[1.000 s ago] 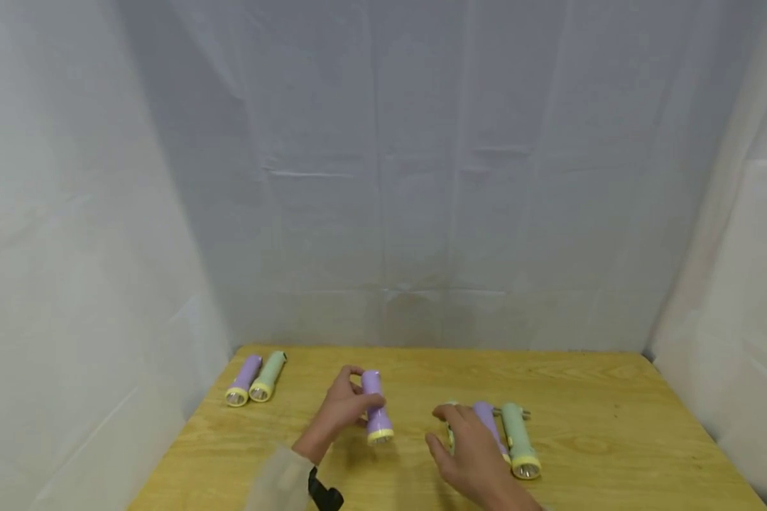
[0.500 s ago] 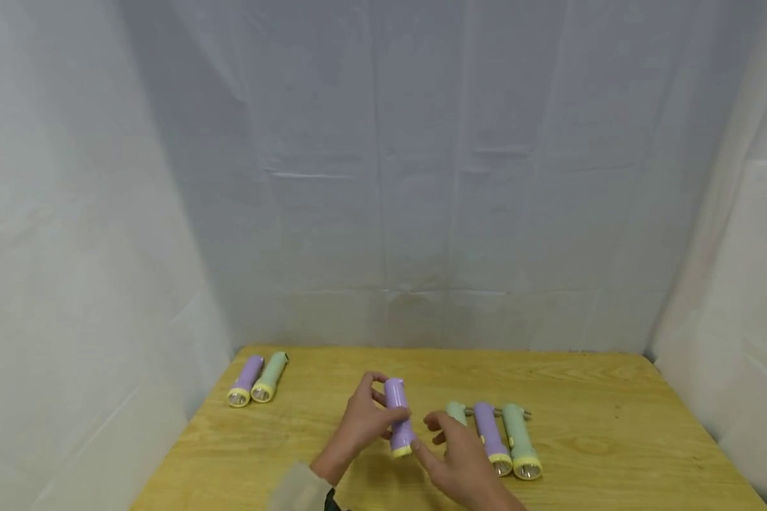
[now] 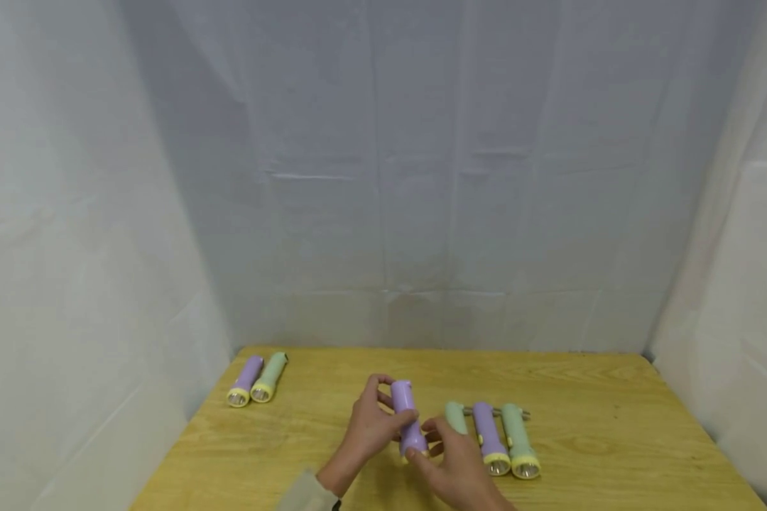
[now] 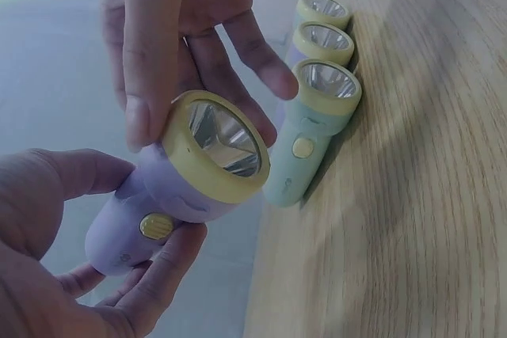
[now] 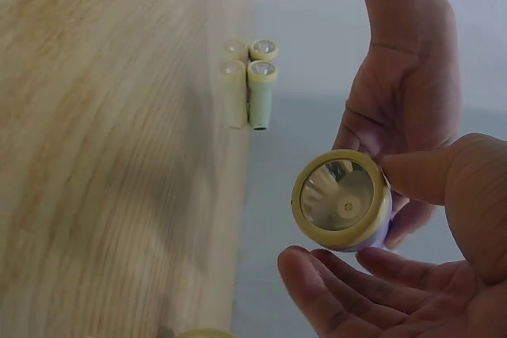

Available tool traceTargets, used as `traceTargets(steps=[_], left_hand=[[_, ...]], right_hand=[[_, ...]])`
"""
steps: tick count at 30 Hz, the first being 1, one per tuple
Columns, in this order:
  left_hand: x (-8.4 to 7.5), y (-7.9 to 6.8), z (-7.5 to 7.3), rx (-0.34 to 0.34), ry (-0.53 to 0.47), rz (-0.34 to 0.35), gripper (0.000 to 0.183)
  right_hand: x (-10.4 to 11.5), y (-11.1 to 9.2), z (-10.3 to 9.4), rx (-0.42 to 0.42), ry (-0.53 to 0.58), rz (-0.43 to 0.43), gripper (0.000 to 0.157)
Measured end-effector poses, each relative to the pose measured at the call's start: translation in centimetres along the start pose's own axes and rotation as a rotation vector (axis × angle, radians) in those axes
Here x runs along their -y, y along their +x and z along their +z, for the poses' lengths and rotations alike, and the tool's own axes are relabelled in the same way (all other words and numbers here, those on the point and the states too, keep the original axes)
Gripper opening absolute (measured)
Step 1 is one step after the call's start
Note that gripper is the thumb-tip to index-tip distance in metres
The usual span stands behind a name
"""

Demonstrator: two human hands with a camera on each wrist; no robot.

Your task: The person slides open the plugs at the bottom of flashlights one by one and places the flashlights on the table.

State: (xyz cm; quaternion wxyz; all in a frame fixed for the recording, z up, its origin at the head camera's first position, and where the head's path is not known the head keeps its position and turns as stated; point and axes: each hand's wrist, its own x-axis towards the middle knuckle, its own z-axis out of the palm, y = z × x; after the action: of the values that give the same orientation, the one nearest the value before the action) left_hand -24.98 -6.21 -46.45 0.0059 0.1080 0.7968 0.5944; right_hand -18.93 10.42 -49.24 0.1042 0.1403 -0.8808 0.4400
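Observation:
My left hand [image 3: 369, 427] grips a purple flashlight [image 3: 403, 399] by its body, thumb across the front and fingers behind. The flashlight is held above the table, its yellow-rimmed lens tilted down toward me. In the left wrist view its ribbed yellow switch [image 4: 156, 225] shows beside my left fingers. My right hand [image 3: 459, 470] has come to the lens end. In the right wrist view, the thumb [image 5: 416, 177] presses the side of the yellow rim [image 5: 303, 215] while the fingers curve underneath, so both hands hold this flashlight.
Right of my hands, a green flashlight [image 3: 455, 417], a purple one [image 3: 488, 429] and another green one [image 3: 516, 436] lie side by side on the wooden table [image 3: 588, 397]. At the far left lie a purple [image 3: 248, 372] and a green flashlight [image 3: 273, 370]. Pale sheeting [image 3: 415, 213] surrounds the table.
My left hand has carried the purple flashlight rightward and slightly toward me. My right hand has moved left from over the row of flashlights and taken hold of the lens end.

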Motion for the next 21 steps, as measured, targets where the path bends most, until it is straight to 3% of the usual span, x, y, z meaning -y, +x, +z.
traceTargets(steps=[11, 21], left_hand=[[0.35, -0.16, 0.08, -0.010, 0.029, 0.008, 0.058], [0.36, -0.45, -0.03, 0.013, 0.036, 0.023, 0.055]], right_hand=[[0.01, -0.53, 0.84, -0.013, 0.040, -0.012, 0.035], [0.70, -0.67, 0.86, 0.033, 0.044, 0.055, 0.031]])
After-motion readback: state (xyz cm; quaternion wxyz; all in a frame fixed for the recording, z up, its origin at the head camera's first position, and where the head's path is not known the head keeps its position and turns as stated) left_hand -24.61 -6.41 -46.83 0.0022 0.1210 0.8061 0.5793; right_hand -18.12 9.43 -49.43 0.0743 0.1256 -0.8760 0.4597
